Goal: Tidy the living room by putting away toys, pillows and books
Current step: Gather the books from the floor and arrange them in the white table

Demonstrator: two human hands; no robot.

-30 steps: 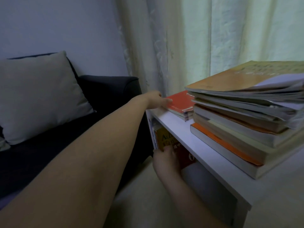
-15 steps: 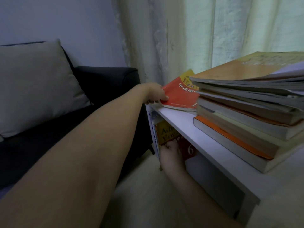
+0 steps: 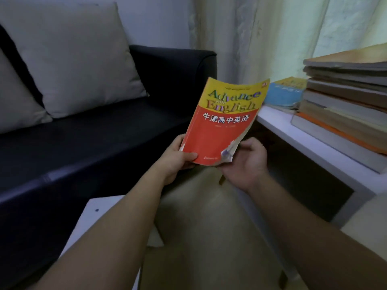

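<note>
Head view: my left hand (image 3: 178, 158) pinches the book (image 3: 224, 124) at its lower left corner, thumb on the cover; my right hand (image 3: 245, 162) cups the frayed lower right corner from beneath. It stands nearly upright between them, long axis leaning up and away toward the curtain. The shelf (image 3: 310, 141) lies to my right, so my right hand is nearer for stowing it, I judge.

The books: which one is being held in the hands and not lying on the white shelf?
The red and yellow book; the left hand and right hand grip it.
</note>
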